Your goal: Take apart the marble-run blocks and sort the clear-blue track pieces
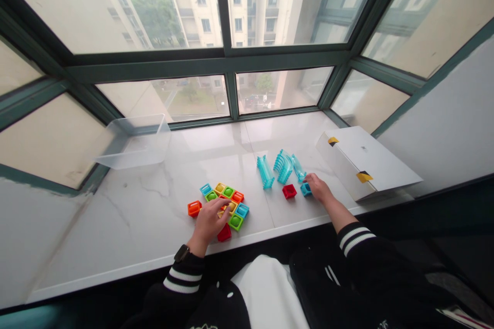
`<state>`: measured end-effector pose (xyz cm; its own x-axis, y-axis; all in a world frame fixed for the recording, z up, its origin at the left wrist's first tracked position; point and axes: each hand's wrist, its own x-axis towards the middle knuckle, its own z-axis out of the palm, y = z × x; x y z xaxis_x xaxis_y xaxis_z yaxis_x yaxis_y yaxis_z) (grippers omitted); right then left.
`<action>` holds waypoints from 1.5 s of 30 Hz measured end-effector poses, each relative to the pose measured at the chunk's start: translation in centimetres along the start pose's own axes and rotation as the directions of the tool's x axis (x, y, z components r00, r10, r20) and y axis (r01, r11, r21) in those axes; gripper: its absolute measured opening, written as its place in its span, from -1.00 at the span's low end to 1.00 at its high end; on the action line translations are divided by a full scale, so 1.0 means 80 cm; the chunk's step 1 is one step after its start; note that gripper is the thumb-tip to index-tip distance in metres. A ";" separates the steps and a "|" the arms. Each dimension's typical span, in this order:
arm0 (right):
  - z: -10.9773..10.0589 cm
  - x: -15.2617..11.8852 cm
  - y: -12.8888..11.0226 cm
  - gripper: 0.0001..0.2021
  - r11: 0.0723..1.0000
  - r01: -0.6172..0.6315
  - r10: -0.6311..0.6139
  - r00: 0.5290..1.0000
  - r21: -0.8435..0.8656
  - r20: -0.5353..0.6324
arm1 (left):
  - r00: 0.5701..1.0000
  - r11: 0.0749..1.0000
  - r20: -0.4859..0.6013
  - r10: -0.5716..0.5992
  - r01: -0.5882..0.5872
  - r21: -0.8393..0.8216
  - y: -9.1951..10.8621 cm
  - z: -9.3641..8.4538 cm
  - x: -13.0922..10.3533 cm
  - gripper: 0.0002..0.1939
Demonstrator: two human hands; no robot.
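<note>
My left hand (210, 220) reaches over a cluster of coloured toy blocks, its thumb and index finger around a yellow block (232, 207). Beside it are green blocks (236, 222), a light blue block (242, 210) and an orange block (194, 208). A red block (224, 233) lies just below the fingers, partly hidden. My right hand (317, 186) has its fingertips on a blue block (305, 189). Left of that sits another red block (289, 192). Clear turquoise track pieces lie behind: a straight one (265, 172), a curved one (284, 166) and a narrower one (298, 168).
A clear plastic bin (135, 157) stands at the back left of the marble-patterned sill (154, 231). To the right is a white box (370, 162) with yellow-and-black tape pieces. Green-framed windows (227, 66) rise behind, and the sill's front edge runs close to me.
</note>
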<state>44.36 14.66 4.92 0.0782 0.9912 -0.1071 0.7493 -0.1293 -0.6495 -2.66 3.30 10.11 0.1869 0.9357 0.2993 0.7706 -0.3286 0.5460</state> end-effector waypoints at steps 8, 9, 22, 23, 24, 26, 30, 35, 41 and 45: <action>-0.002 0.002 -0.006 -0.54 1.000 -0.003 0.003 1.000 -0.004 0.019 | 1.000 1.000 -0.007 0.003 -0.003 0.005 0.001 0.000 0.001 -0.81; -0.003 0.002 -0.006 -0.55 1.000 -0.002 0.003 1.000 -0.004 0.020 | 1.000 1.000 -0.007 0.003 -0.003 0.005 0.001 0.000 0.001 -0.81; 0.009 -0.039 0.026 -0.55 0.946 0.322 -0.325 0.937 -0.045 -0.130 | 1.000 1.000 -0.005 0.011 -0.011 0.002 0.003 0.000 0.001 -0.80; 0.009 -0.041 0.027 -0.57 0.944 0.325 -0.329 0.935 -0.050 -0.132 | 1.000 1.000 -0.005 0.009 -0.009 0.000 0.003 0.000 0.001 -0.80; 0.010 -0.041 0.028 -0.57 0.945 0.322 -0.326 0.936 -0.050 -0.134 | 1.000 1.000 -0.005 0.007 -0.007 -0.003 0.002 0.000 0.001 -0.81; 0.010 -0.039 0.028 -0.55 0.949 0.314 -0.316 0.940 -0.039 -0.131 | 1.000 1.000 -0.001 0.008 -0.008 -0.005 0.002 0.001 0.000 -0.82; 0.011 -0.034 0.026 -0.52 0.950 0.312 -0.314 0.943 -0.035 -0.114 | 1.000 1.000 0.000 0.007 -0.007 0.003 0.003 -0.001 0.000 -0.82; 0.010 -0.034 0.025 -0.54 0.948 0.314 -0.318 0.941 -0.054 -0.113 | 1.000 1.000 -0.006 0.003 -0.003 -0.001 0.002 -0.001 -0.001 -0.81; 0.008 -0.033 0.028 -0.53 0.940 0.326 -0.336 0.934 -0.100 -0.117 | 1.000 1.000 -0.006 0.003 -0.003 0.000 0.001 0.000 -0.001 -0.81; 0.004 -0.034 0.014 -0.48 0.912 0.364 -0.392 0.909 -0.188 -0.140 | 1.000 1.000 -0.005 0.006 -0.006 -0.004 0.000 0.001 -0.001 -0.81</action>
<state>44.80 11.79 4.22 -0.1306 0.9562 0.2621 0.8357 0.2484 -0.4899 -2.63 3.23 10.05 0.1884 0.9330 0.3066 0.7672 -0.3347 0.5472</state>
